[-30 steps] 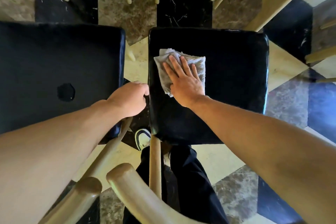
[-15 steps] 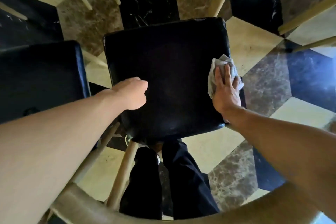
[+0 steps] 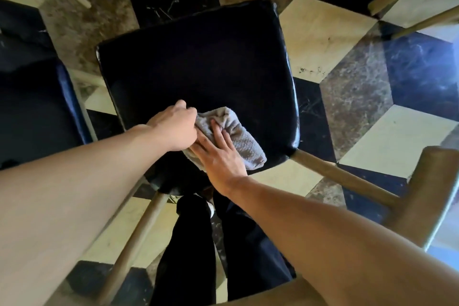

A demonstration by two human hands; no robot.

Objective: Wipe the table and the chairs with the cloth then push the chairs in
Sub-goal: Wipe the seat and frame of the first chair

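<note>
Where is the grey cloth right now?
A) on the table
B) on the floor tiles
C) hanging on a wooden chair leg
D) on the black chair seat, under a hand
D: the crumpled grey towelling cloth lies on the shiny black padded chair seat, near its front edge, with the right hand pressing flat on it and the left hand at its edge.

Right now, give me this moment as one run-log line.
stage: wiping chair seat | right hand: flat on cloth, near edge | left hand: curled, beside cloth; grip unclear | chairs: not pushed in
</note>
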